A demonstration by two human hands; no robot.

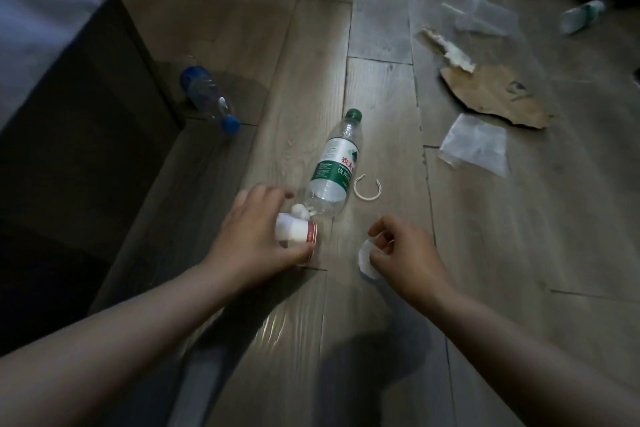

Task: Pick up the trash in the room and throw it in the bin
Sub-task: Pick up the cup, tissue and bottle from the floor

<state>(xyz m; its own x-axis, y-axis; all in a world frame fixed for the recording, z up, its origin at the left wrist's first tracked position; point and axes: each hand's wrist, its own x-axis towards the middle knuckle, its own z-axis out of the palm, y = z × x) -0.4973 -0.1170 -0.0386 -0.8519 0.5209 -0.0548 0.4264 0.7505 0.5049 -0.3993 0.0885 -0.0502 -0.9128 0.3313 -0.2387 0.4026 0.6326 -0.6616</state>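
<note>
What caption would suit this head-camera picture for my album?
Left hand grips a white red-banded cup, right hand pinches a white paper scrap, beside a green-capped clear plastic bottle on wooden floor.

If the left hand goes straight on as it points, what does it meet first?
Probably the base of the green-label bottle, lying just beyond the left hand, which grips a small cup. Gap unclear.

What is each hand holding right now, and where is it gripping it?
The left hand grips a small red-banded white cup around its side; the right hand pinches a white scrap by its upper edge.
</note>
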